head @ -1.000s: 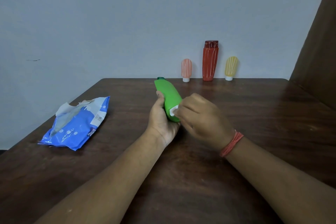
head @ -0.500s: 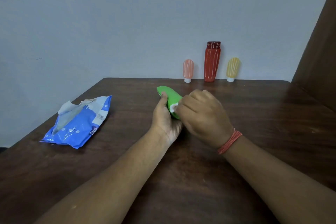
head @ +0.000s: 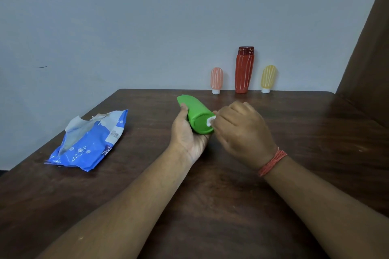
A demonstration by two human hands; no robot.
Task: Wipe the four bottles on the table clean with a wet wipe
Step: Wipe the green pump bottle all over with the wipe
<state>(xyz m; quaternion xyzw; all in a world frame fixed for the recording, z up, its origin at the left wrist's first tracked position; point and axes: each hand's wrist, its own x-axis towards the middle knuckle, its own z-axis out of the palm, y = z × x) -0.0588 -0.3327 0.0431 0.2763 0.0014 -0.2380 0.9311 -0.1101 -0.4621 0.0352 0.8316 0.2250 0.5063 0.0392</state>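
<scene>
Meeting a pale wall (head: 147, 17), the dark wooden table (head: 210, 206) lies beneath both hands' grip: left hand (head: 185, 134) holding green bottle (head: 195, 115), right hand (head: 242, 132) apparently pinching wipe (head: 211, 121).

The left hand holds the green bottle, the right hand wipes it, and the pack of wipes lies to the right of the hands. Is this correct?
Not quite. In the head view the pack of wipes lies to the left of the hands, not the right. The rest holds.

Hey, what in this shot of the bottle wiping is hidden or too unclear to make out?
- Wet wipe: head view, mostly hidden in the right hand; only a white corner shows.
- Green bottle: its far side is covered by the left hand.
- Wipes pack: print too small to read.
- Pink bottle, red bottle, yellow bottle: too far to judge cleanliness.
</scene>
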